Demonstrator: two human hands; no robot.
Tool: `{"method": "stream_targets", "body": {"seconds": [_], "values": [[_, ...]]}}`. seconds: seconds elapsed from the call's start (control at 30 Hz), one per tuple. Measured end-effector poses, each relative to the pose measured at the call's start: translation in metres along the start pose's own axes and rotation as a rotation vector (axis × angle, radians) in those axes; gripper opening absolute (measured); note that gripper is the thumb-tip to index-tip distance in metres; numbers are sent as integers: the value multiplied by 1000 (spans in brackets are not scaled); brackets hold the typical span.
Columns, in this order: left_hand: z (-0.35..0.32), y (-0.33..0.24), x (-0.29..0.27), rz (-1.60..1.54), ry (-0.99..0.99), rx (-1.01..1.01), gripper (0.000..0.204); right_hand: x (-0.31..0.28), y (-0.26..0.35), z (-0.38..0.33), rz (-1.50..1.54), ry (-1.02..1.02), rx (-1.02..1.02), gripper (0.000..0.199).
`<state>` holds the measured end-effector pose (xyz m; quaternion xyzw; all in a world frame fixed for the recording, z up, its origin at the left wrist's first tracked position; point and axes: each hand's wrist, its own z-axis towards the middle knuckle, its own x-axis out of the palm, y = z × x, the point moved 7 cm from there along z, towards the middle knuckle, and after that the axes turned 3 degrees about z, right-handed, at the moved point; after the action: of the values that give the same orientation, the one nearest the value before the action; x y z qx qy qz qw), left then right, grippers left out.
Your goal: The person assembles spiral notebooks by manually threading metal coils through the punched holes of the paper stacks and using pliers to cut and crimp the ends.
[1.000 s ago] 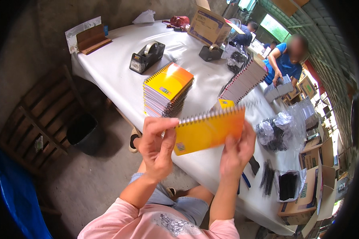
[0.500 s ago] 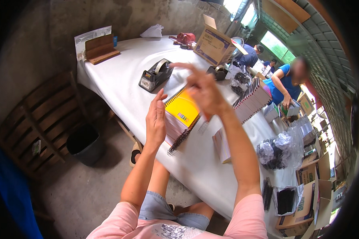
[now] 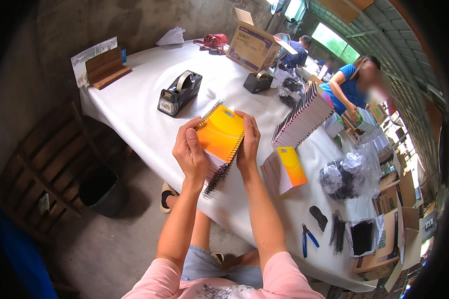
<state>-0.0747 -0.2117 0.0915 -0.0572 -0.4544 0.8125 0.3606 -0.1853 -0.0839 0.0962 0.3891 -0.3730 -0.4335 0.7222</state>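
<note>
A stack of spiral notebooks (image 3: 222,130) with a yellow-orange cover on top stands on the table in front of me. My left hand (image 3: 190,153) presses its left side, thumb toward the top edge. Against the opposite side, my right hand (image 3: 248,142) has its fingers curved round the upper edge. Black coil binding runs along both sides of the stack, and loose coil ends hang at its near corner. To the right lies a second pile of notebooks (image 3: 293,167), with another yellow-orange cover showing. The fingertips under the stack's edges are partly hidden.
Behind the stack stand a large tape dispenser (image 3: 180,93) and a smaller one (image 3: 258,82). A tall notebook pile (image 3: 304,115), plastic-wrapped coils (image 3: 340,182), blue-handled pliers (image 3: 309,240) and black coils (image 3: 336,231) occupy the right. Beyond, a co-worker (image 3: 351,87) handles notebooks near cardboard boxes (image 3: 252,47).
My right hand has come down from above the stack to its right side, and my left hand has closed in. The top cover's printed end now points away from me.
</note>
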Motion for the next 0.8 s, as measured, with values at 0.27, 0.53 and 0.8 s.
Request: {"method": "stream_targets", "body": {"seconds": [0.27, 0.53, 0.8], "values": [[0, -10, -9, 8, -86, 109, 51, -21, 19, 3, -368, -135, -138, 47], [-78, -101, -85, -188, -419, 325, 37, -255, 67, -58, -1364, -329, 485, 56], [-122, -133, 4, -193, 208, 393, 32, -264, 65, -61, -1377, -283, 341, 44]]}}
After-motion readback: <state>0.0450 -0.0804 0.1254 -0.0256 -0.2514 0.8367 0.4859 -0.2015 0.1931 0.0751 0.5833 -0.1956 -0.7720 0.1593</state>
